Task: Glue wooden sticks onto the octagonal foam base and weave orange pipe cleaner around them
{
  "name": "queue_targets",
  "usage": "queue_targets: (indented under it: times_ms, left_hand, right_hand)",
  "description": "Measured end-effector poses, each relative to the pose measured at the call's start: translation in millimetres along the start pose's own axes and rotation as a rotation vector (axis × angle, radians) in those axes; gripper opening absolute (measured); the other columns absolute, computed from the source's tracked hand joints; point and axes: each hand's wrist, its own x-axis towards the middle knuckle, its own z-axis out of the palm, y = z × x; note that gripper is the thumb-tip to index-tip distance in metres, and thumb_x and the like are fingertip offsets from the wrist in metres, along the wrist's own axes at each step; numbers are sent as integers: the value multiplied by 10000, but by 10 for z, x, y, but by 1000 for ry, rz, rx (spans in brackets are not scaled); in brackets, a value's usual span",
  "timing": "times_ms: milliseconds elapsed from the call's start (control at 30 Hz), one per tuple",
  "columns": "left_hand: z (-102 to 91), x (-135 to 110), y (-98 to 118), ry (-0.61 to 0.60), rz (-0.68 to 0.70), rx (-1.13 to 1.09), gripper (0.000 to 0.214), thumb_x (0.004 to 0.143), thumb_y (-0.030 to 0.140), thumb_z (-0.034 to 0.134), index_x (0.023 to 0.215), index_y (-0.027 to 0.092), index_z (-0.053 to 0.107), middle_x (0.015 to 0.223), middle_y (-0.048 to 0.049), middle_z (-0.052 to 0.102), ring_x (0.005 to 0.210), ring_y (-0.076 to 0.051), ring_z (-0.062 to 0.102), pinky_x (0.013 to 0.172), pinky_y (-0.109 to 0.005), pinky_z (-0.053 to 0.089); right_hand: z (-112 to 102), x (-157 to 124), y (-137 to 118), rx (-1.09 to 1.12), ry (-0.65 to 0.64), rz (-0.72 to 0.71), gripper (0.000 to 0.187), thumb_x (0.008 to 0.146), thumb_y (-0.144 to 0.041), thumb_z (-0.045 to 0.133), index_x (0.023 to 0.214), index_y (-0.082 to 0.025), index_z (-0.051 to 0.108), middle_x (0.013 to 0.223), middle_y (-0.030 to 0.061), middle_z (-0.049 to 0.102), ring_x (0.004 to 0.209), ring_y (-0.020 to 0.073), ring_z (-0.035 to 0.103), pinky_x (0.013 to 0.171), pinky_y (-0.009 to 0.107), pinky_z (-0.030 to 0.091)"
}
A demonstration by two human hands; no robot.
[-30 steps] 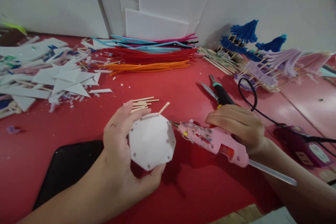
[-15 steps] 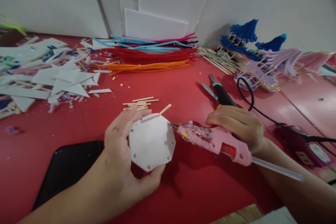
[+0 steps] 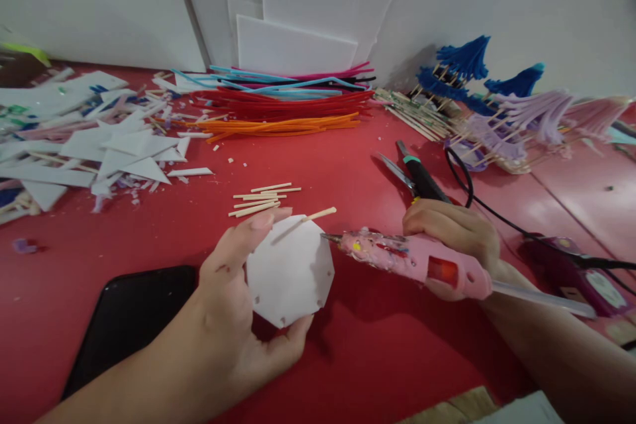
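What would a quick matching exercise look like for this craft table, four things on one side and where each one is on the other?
Things:
1. white hexagon piece
2. pink glue gun
3. loose wooden sticks
4. black phone

Places:
A. flat on the red table by the left wrist
B. in the left hand
C. in the right hand
D. on the table just beyond the left hand's fingers

Pairs: 1-B, 2-C, 3-D, 4-A
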Motion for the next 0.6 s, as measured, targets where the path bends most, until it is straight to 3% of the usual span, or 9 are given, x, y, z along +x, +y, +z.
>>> queue_targets:
  times_ms: [233,600]
  left_hand:
    - [-11,-15,-27,-15,15,-18,688,686,365,612,1322,232,386,1296,-124,532,1074,-316,598,1032,-535,421]
    - [10,-21,-37,-43,10,-80,677,707,324,614,1329,224,366,1339,-122,484,1171,-316,530,1048,-516,418]
  right_hand:
    - [1,17,12,35,-7,-36,86,829,-251,397,756,-218,430,601,27,495,542,171,535,477,296,420]
    - [12,18,2,60,10,10,42,692,-198,433,718,-194,465,594,25,503,507,161,514,463,302,405]
